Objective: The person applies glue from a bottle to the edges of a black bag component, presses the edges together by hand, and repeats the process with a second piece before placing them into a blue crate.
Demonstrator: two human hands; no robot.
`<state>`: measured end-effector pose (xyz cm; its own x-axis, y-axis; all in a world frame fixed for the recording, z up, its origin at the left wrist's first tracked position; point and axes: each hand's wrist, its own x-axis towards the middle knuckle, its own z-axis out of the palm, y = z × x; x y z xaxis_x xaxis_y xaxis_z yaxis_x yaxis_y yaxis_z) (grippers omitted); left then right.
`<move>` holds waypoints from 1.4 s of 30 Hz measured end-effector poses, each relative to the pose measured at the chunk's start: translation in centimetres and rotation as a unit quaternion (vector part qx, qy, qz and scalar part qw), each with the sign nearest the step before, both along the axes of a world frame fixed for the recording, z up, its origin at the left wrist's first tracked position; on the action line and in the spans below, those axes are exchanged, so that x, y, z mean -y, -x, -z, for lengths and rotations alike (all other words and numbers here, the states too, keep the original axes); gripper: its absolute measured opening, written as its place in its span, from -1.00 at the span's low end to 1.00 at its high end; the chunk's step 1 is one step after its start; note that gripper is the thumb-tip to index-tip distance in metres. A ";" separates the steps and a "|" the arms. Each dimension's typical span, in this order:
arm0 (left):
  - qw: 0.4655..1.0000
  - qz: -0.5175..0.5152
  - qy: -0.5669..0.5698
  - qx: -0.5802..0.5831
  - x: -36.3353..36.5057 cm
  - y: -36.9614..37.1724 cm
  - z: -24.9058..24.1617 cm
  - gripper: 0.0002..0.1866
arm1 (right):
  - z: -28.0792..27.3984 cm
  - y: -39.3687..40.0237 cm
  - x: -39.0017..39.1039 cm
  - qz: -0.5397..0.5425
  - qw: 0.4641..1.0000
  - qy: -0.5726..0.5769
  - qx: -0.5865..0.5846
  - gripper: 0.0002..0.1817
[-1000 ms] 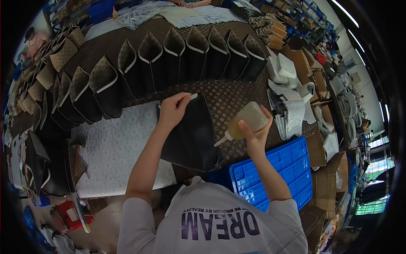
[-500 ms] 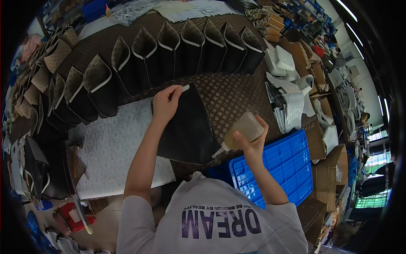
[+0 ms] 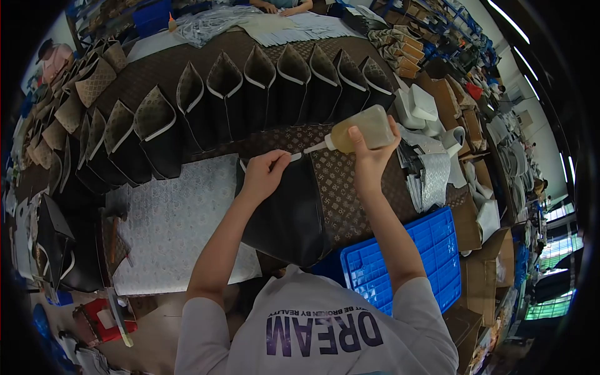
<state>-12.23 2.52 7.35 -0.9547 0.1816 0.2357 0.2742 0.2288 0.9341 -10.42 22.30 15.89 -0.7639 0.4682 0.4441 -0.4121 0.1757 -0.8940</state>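
My left hand pinches the far edge of a black piece lying in front of me, beside a white strip on that edge. In my right hand is a translucent squeeze bottle with yellowish liquid, tilted so that its thin nozzle points left. The nozzle tip is at the right end of the white strip, close to my left fingers. Beyond the hands, several black pouches with patterned linings and white-edged openings stand upright in a curved row.
A silvery patterned sheet lies to the left, with a tool at its edge. A blue crate lid is at the right. Silvery stacked pieces and cardboard boxes are further right. Another person's hands are across the table.
My right hand has carried the bottle up and away from the near right corner to the black piece's far edge. Another person's hands have come into view at the top.
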 end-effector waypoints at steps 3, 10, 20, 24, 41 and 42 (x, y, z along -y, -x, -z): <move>1.000 0.001 0.007 0.016 0.1 0.2 0.1 -0.77 | 0.0 -1.2 -1.0 -0.030 0.999 -0.026 -0.005 -0.02; 0.995 -0.083 0.045 -0.028 -1.0 0.6 -0.4 -0.74 | 1.5 -8.4 -6.2 -0.159 0.972 -0.026 0.172 -0.13; 0.792 0.405 0.440 0.121 2.0 -0.6 0.8 -0.43 | 3.2 -15.3 -16.6 0.057 0.959 0.271 0.067 -0.33; 0.764 0.391 0.489 0.153 1.4 -0.7 4.7 -0.36 | 3.1 -16.5 -17.1 0.077 0.958 0.268 0.059 -0.30; 0.689 0.028 -0.657 0.305 2.5 -2.1 4.2 -0.56 | 1.1 -16.2 -16.3 0.074 0.935 0.345 -0.026 -0.30; 0.701 0.047 -0.656 0.274 2.6 -2.1 3.6 -0.57 | 1.0 -15.8 -15.8 0.066 0.937 0.343 -0.025 -0.29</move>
<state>-10.13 -0.11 3.73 -0.9659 0.2188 -0.1385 -0.2511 -0.9222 0.2941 5.38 38.14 14.93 -0.6649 0.7460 0.0382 -0.4723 -0.3802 -0.7952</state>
